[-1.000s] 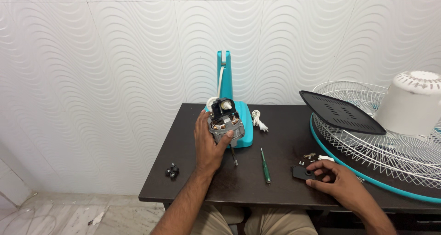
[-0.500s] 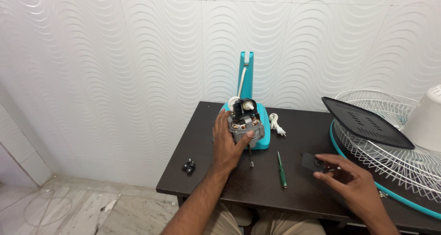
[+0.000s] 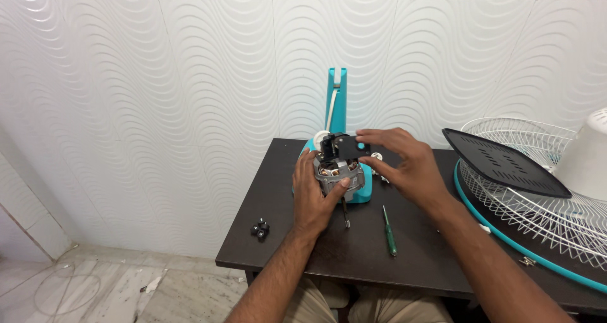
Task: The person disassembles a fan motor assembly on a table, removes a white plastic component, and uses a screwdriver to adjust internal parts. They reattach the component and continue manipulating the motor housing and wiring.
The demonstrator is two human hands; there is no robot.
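My left hand grips a grey metal fan motor with copper windings, held upright over the dark table. Its shaft points down toward the table. My right hand pinches a small black plastic part and holds it against the top of the motor. Behind the motor stands the teal fan stand with a white cable along it.
A green-handled screwdriver lies on the table right of the motor. A small black knob sits near the left edge. At right rest a white wire fan guard, a black cover and a white housing.
My right hand has lifted from the table's right side, carrying the black part up to the top of the motor. The camera view has shifted left. The left hand keeps its hold on the motor.
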